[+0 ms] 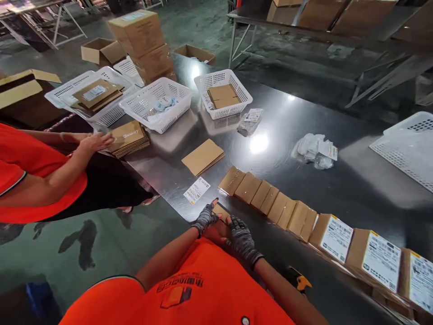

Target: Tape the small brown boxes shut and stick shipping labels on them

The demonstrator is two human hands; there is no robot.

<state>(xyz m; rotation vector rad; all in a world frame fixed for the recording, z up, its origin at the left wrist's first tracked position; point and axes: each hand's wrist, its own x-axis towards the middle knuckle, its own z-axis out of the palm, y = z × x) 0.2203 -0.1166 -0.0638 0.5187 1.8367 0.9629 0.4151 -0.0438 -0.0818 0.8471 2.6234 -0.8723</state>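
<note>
A small brown cardboard box (221,213) is at the near edge of the metal table, close against my body, and my hands cover much of it. My left hand (205,220), in a grey striped fingerless glove, grips its left side. My right hand (241,239), gloved alike, has its fingers bent over the right side. Just beyond my left hand lies a white printed label sheet (197,190). Behind that, flat cardboard pieces (203,156) are stacked. A row of closed small boxes (264,196) runs off to the right, the nearer ones bearing white shipping labels (382,262).
White plastic baskets (158,85) stand at the back left. Plastic-wrapped items (316,150) lie mid-table. A yellow-and-black tool (299,280), perhaps a tape dispenser, is by my right forearm. On the left, a co-worker's hands (96,141) touch a cardboard stack (130,137).
</note>
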